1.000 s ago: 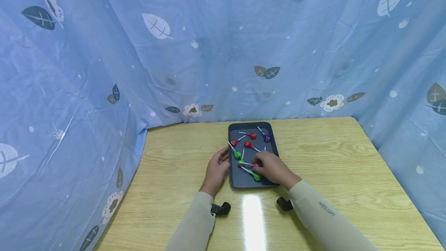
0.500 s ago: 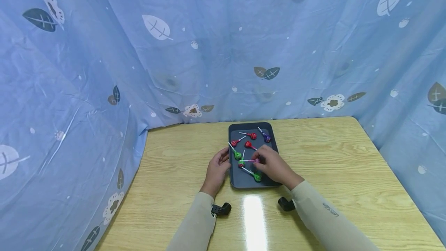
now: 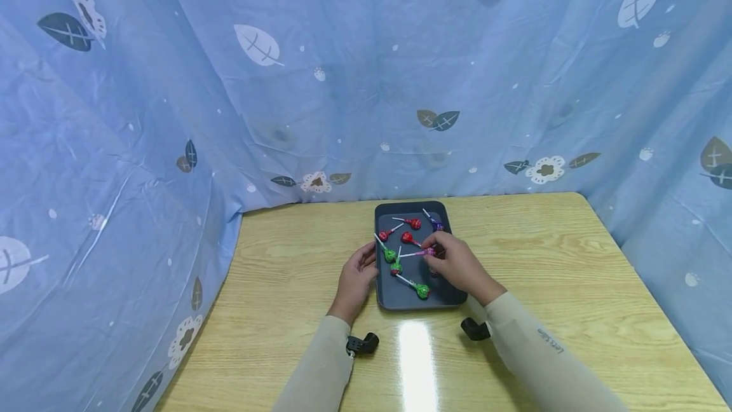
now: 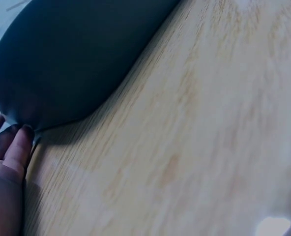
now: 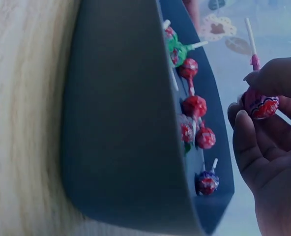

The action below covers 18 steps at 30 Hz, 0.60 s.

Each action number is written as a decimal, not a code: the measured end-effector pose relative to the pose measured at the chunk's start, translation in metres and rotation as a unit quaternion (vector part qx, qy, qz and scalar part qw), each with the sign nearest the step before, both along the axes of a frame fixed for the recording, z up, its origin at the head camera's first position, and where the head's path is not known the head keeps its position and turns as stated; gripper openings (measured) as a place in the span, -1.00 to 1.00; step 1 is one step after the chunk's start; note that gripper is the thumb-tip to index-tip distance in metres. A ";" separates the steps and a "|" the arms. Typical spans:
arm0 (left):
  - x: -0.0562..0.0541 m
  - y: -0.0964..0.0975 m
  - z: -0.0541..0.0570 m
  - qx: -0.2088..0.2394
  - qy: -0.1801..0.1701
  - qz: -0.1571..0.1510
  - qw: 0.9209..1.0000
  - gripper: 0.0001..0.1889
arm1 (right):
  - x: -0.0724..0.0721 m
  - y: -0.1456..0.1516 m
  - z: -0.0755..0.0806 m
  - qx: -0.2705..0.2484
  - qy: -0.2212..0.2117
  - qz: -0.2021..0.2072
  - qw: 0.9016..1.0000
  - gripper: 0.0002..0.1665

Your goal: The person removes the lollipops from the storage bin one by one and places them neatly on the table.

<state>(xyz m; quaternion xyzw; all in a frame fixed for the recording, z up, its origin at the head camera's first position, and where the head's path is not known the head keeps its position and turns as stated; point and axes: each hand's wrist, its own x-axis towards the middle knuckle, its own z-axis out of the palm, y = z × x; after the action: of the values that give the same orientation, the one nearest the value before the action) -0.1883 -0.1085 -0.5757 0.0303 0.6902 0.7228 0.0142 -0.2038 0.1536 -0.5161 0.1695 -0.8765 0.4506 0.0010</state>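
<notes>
My right hand (image 3: 460, 269) pinches a pink-wrapped lollipop (image 3: 429, 251) by its candy end, over the right half of a dark grey tray (image 3: 400, 301). In the right wrist view, thumb and fingers hold the candy (image 5: 261, 107) with the white stick pointing up. My left hand (image 3: 357, 278) rests at the tray's left side, fingers touching the wall; the left wrist view shows fingertips against the tray (image 4: 76, 54). Inside lie red lollipops (image 3: 407, 237), green lollipops (image 3: 422, 291) and a purple lollipop (image 3: 438, 226). Another lollipop is partly hidden under my right hand.
The tray stands on a wooden table (image 3: 532, 240), near its back edge. A blue patterned curtain (image 3: 343, 81) hangs behind and at both sides. Black wrist cameras (image 3: 363, 343) stick out inward from both wrists.
My right hand has moved right and slightly away from me, carrying the pink lollipop off the green ones. The left hand and the tray stay put.
</notes>
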 end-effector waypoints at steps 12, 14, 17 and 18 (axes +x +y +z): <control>0.001 0.000 0.002 -0.001 -0.003 0.003 1.000 -0.35 | -0.004 0.013 0.005 0.010 0.022 -0.019 1.000 -0.82; 0.001 0.000 0.002 -0.001 -0.006 0.003 1.000 -0.34 | -0.005 0.016 0.005 0.009 0.017 -0.024 1.000 -0.81; 0.001 -0.001 0.002 0.001 -0.009 0.002 1.000 -0.33 | -0.007 0.020 0.003 0.011 0.014 -0.031 0.999 -0.82; 0.001 -0.001 0.002 0.001 -0.009 0.002 1.000 -0.33 | -0.008 0.021 0.003 0.011 0.015 -0.033 0.999 -0.82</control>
<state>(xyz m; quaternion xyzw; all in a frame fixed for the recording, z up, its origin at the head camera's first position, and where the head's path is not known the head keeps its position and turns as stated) -0.1876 -0.1092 -0.5740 0.0224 0.6893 0.7239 0.0190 -0.2119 0.1750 -0.5131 0.1473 -0.8865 0.4380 0.0266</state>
